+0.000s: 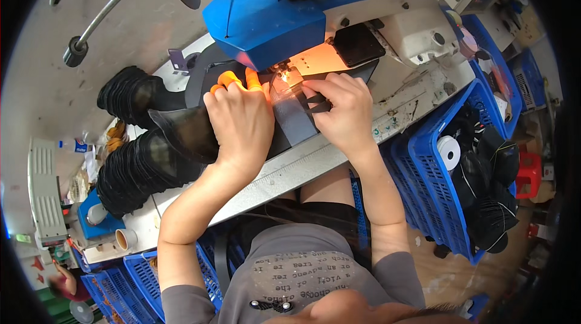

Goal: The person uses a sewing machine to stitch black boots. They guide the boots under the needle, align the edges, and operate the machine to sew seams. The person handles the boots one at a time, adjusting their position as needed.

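Under the blue head of a sewing machine, a lit needle area sits between my hands. My left hand, with orange covers on some fingertips, is closed with bent fingers on a black curved piece left of the needle. Its fingertips are partly hidden by the hand. My right hand pinches a narrow black strip between thumb and fingers, just right of the needle. A grey plate lies between both hands on the machine bed.
Stacks of black curved pieces lie on the left of the table. A dark flat phone-like object rests on the machine bed. At the right stand blue crates holding black pieces and a white spool. A paper cup sits at the left.
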{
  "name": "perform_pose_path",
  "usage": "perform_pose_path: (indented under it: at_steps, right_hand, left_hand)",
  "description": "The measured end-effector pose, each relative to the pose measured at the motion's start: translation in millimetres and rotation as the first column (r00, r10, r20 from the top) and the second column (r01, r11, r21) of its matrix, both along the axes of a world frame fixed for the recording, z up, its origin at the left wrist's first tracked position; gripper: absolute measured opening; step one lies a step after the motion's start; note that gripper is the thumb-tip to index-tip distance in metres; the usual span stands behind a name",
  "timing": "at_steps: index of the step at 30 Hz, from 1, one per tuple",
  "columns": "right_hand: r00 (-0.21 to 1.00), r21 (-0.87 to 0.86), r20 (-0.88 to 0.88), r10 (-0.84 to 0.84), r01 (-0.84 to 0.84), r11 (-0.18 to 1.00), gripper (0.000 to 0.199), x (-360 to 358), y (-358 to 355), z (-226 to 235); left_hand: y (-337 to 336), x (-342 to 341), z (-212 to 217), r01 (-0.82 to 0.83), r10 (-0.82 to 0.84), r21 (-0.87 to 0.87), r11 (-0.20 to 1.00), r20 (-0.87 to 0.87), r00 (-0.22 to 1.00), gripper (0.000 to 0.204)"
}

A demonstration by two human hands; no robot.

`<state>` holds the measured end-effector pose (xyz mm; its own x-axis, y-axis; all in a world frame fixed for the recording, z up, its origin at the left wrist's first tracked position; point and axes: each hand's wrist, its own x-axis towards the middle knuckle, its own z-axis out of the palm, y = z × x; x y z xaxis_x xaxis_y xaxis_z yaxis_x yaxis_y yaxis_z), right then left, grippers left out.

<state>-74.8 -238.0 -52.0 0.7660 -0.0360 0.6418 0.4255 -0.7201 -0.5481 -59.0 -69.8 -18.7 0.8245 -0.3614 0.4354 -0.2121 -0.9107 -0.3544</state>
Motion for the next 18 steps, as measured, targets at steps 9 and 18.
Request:
perform_pose_path:
  at_steps: [9,18]
  right_hand:
    - [0.941,0.039,-0.227,0.251,-0.249,0.968,0.038,-4,-13,16]
    - [0.993,-0.434,-0.118,-0.005,-0.047,0.900,0.022,-10,14,33]
  left_hand:
    - [22,11,-1,-0.045,0.043,0.060,0.997,0.041,0.998,0.032]
    - [26,-15,3,-0.006,-0.002,-0.096,0.995,-0.083,0.997,0.036]
